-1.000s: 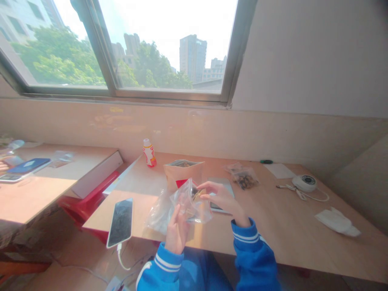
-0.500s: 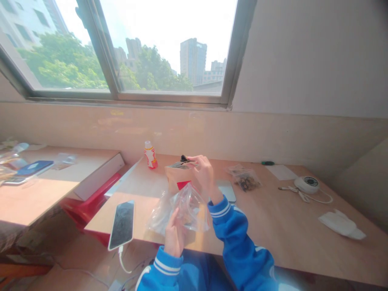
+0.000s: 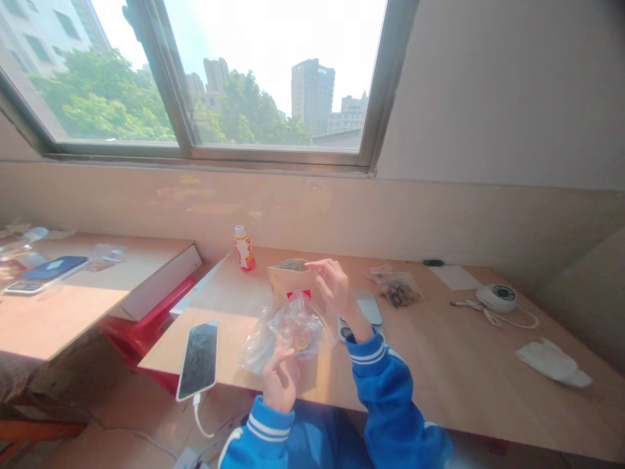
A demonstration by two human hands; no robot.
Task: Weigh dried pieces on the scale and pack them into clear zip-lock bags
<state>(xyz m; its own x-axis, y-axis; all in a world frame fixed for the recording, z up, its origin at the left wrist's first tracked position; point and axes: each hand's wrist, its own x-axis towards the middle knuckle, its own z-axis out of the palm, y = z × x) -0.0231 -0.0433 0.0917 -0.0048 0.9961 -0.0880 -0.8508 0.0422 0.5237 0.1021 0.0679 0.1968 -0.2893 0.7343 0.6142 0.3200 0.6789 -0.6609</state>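
A brown paper pouch with a red patch stands upright on the table, its mouth gaping at the top. At the right side of that mouth is my right hand, fingers loosely apart and nothing visible in them. In front of the pouch, a clear plastic bag is pinched in my left hand near its lower part. Small contents show faintly through the plastic, too blurred to name. A flat silvery device, probably a small scale, lies partly behind my right wrist.
A red-and-white bottle stands behind left. A phone with a white cable is at the table's left front edge. To the right are a clear bag of dark pieces, a white fan-like device and a crumpled white cloth.
The dark object in my right fingers over the pouch is gone from sight. My right hand has loosened and shifted slightly right and down. The plastic bag's top has sagged.
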